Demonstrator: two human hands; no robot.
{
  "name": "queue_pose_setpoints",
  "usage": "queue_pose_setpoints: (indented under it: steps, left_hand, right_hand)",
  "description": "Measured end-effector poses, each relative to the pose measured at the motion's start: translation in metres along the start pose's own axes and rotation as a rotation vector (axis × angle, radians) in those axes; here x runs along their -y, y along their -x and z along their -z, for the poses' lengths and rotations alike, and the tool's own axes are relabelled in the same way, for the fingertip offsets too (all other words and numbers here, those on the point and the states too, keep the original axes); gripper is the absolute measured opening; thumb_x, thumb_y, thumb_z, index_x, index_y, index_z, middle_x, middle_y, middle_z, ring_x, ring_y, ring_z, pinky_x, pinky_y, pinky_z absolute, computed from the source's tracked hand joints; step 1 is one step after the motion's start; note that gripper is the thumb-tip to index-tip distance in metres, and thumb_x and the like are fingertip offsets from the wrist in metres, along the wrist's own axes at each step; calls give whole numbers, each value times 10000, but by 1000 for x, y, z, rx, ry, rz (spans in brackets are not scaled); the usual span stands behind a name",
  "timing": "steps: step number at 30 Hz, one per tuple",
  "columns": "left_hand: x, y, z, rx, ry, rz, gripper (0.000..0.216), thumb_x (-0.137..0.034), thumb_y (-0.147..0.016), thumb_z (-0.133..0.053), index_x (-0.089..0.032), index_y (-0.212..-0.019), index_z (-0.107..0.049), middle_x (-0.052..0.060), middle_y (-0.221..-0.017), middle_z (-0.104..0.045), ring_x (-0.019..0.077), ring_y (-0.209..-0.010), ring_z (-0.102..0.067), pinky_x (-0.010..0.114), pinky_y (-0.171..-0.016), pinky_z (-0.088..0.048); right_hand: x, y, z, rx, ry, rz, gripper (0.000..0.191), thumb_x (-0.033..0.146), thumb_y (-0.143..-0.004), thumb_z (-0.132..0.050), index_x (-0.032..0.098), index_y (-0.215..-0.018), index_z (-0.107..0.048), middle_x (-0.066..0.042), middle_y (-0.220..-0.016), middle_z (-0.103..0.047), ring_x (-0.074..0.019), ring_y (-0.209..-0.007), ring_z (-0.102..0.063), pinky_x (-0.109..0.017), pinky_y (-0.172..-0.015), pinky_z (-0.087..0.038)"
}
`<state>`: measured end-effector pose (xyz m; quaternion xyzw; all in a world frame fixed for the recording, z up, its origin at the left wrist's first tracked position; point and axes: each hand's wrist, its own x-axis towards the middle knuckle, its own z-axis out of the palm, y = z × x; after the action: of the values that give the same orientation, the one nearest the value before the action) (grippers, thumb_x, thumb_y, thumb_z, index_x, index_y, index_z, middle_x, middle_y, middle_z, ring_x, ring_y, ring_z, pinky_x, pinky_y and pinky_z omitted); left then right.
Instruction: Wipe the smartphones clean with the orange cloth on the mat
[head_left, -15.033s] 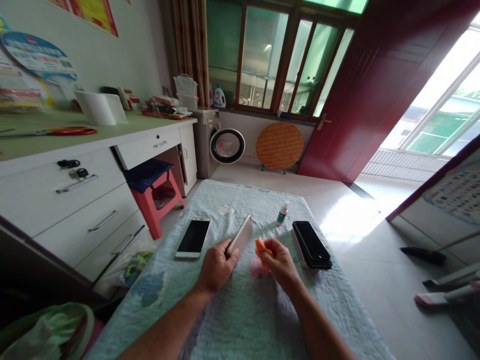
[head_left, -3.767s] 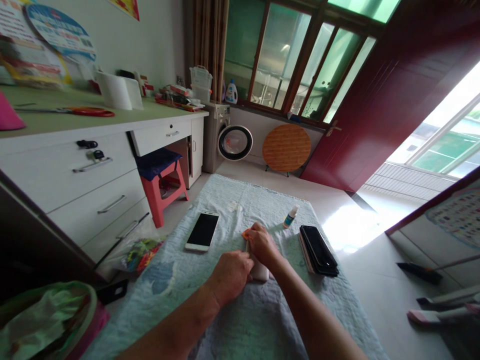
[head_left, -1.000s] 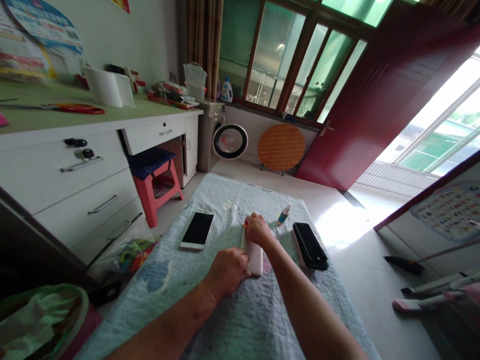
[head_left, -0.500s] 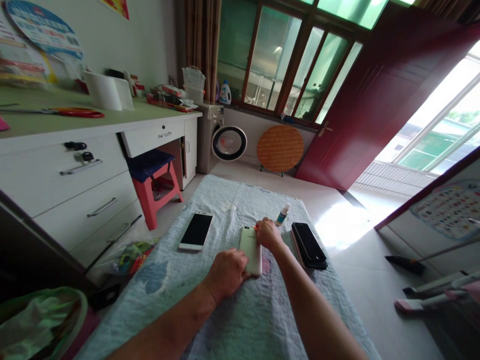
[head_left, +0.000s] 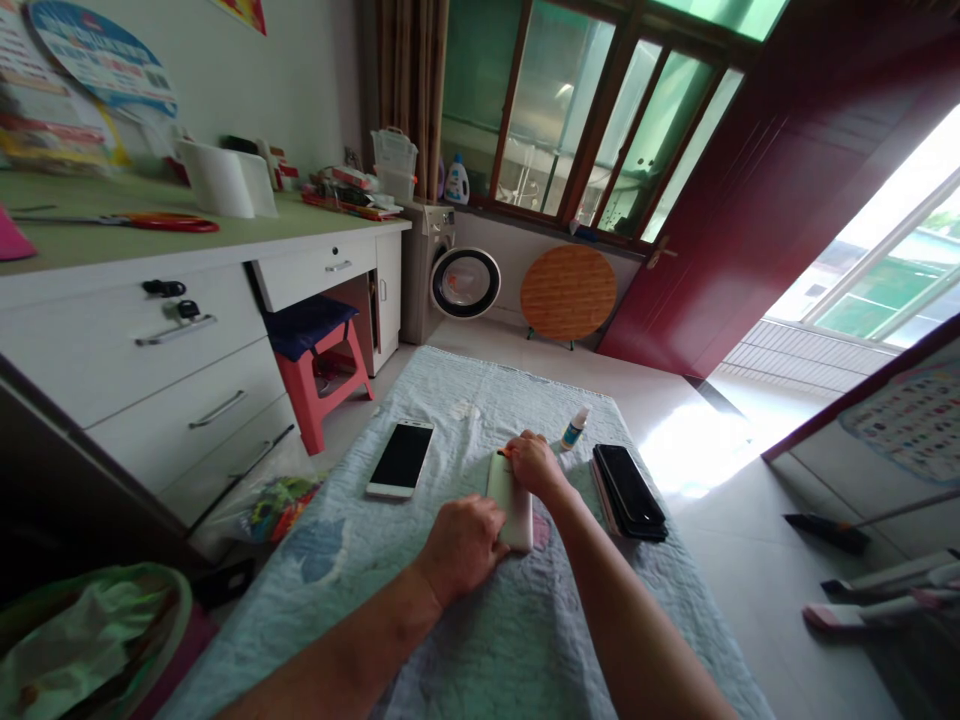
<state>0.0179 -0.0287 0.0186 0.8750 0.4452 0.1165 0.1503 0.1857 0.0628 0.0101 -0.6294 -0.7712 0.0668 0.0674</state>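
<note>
A pale gold smartphone (head_left: 514, 510) lies back side up on the cloth-covered table (head_left: 450, 640). My left hand (head_left: 465, 540) grips its lower left edge, fingers curled against it. At the phone's top end, my right hand (head_left: 531, 462) pinches a small orange item (head_left: 505, 452), pressed to the back near the camera corner; its kind is mostly hidden by my fingers. To the left lies a white phone (head_left: 401, 460) with its dark screen up. On the right is a stack of black phones (head_left: 630, 490). A small spray bottle (head_left: 575, 429) stands just beyond my right hand.
Left of the table are a white desk (head_left: 180, 370) with drawers, a red stool (head_left: 322, 370) and a waste bin (head_left: 97, 640). A washing machine (head_left: 427, 270) with its door open and a round wooden board (head_left: 568, 292) stand at the back. A broom (head_left: 825, 530) lies right.
My right hand has shifted slightly toward the phone's top left corner with the orange item, now covering the camera area. My left hand keeps its hold. The whole view has shifted a little.
</note>
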Motion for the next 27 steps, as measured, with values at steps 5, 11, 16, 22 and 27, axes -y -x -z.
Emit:
queue_pose_setpoints:
  steps: [5, 11, 16, 22, 27]
  left_hand:
    - [0, 0, -2, -25, -18, -5, 95, -268, -797, -634, -187, -751, -620, 50, -852, -669, 216, -850, -608, 308, -715, -436]
    - [1, -1, -4, -22, -18, -3, 156, -332, -832, -615, -193, -764, -629, 55, -867, -671, 222, -868, -610, 313, -728, -437]
    - [2, -1, -3, -31, -14, -18, 168, -343, -845, -602, -193, -775, -632, 59, -861, -674, 227, -861, -609, 311, -727, -437]
    - [0, 0, -2, -26, -30, -19, 128, -276, -828, -614, -187, -736, -623, 49, -836, -672, 215, -840, -606, 297, -713, -434]
    - [1, 1, -3, -38, -46, -52, 171, -299, -879, -562, -186, -772, -631, 49, -844, -677, 215, -837, -609, 304, -714, -440]
  right_hand:
    - [-17, 19, 4, -49, -23, -110, 287, 149, -926, -409, 126, -918, -696, -116, -918, -650, -175, -864, -597, -255, -763, -373]
    - [-2, 48, 6, -78, -59, -161, 219, 223, -933, -465, 145, -948, -668, -89, -914, -670, -165, -852, -607, -238, -725, -367]
    - [14, 91, 9, -45, -134, -139, 189, 225, -930, -480, 167, -879, -653, -60, -867, -655, -147, -782, -593, -228, -683, -348]
    - [19, 129, 11, -3, -187, 26, 207, 169, -922, -471, 178, -794, -632, -26, -816, -608, -121, -738, -546, -211, -659, -332]
    - [15, 110, 10, 2, -204, 116, 223, 168, -909, -490, 166, -751, -648, -19, -814, -577, -111, -734, -523, -208, -671, -341]
